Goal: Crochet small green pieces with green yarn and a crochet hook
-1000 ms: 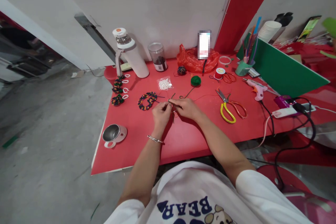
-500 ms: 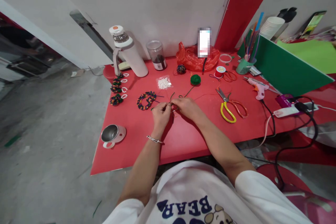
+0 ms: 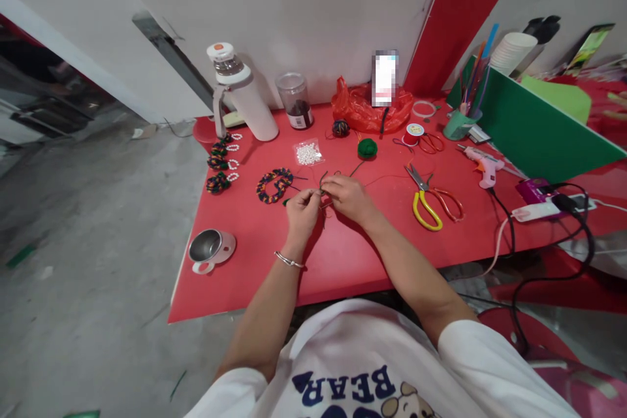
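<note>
My left hand (image 3: 301,212) and my right hand (image 3: 349,198) meet above the middle of the red table (image 3: 274,261), fingertips pinched together on thin dark cords (image 3: 324,181) that stick up between them. A strand runs back from the hands toward a ball of green yarn (image 3: 367,148). Just left of my left hand lies a multicoloured braided ring (image 3: 274,185). A silver bracelet (image 3: 289,260) circles my left wrist.
Yellow-handled scissors (image 3: 425,204) and red-handled scissors (image 3: 448,201) lie to the right, a glue gun (image 3: 482,164) and power strip (image 3: 536,209) beyond. At the back stand a white bottle (image 3: 242,96), a jar (image 3: 294,100), a bead bag (image 3: 308,154) and a red plastic bag (image 3: 362,114). A steel cup (image 3: 208,248) sits front left.
Both hands stay pinched on the cords and have shifted slightly as the fingers work. The view has drifted a little; green paper moved at the far right.
</note>
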A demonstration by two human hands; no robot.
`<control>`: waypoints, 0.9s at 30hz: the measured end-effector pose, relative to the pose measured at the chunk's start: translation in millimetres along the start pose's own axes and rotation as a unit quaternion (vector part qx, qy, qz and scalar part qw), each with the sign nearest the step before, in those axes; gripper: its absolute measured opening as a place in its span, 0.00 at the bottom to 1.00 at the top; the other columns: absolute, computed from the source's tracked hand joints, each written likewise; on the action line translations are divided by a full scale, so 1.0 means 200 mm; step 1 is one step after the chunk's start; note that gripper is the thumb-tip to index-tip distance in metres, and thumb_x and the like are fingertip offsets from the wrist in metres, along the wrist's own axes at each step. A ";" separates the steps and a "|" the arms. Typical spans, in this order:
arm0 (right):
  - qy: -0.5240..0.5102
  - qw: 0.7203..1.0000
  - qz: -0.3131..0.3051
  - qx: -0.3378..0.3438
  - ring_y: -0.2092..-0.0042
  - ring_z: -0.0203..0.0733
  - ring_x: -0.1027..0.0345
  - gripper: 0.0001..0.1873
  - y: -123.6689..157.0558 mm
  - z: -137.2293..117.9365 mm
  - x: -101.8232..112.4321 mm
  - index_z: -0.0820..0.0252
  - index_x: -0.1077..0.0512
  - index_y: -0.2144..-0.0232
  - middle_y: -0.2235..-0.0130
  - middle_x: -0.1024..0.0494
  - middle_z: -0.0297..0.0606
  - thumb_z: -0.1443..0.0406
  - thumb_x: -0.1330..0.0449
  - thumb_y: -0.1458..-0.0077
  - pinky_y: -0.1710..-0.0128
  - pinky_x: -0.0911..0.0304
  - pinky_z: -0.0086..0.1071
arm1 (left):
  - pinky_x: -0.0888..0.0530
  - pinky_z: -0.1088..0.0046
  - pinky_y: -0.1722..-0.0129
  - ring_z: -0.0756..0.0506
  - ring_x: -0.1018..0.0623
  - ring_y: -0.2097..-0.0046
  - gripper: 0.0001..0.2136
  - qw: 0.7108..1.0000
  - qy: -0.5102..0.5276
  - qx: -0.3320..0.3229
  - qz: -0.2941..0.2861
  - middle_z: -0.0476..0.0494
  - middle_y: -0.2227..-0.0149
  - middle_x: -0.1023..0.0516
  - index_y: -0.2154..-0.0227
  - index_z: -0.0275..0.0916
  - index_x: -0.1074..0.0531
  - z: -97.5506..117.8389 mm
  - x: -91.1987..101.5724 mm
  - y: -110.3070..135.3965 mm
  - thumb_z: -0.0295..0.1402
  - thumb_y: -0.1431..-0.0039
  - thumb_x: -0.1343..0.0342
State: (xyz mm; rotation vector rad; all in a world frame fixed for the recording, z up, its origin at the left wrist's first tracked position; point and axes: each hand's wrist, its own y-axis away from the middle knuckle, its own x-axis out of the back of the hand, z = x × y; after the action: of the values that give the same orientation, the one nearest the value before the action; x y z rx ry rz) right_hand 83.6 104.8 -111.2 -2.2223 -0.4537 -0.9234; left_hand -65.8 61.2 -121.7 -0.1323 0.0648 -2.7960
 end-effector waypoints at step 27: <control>-0.304 0.931 0.122 -0.160 0.56 0.40 0.26 0.12 -0.02 0.01 0.00 0.56 0.29 0.64 0.47 0.24 0.44 0.56 0.47 0.33 0.56 0.27 0.34 | 0.29 0.72 0.80 0.50 0.27 0.80 0.16 0.984 0.154 0.080 -0.049 0.48 0.79 0.24 0.67 0.37 0.20 0.02 -0.01 0.03 0.42 0.54 0.29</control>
State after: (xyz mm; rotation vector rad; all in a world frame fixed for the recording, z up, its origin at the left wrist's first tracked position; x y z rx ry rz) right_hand 82.8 109.5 -109.9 -2.7804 -0.2958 -0.1625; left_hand -60.4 55.6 -118.3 0.3447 -0.0962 -2.8807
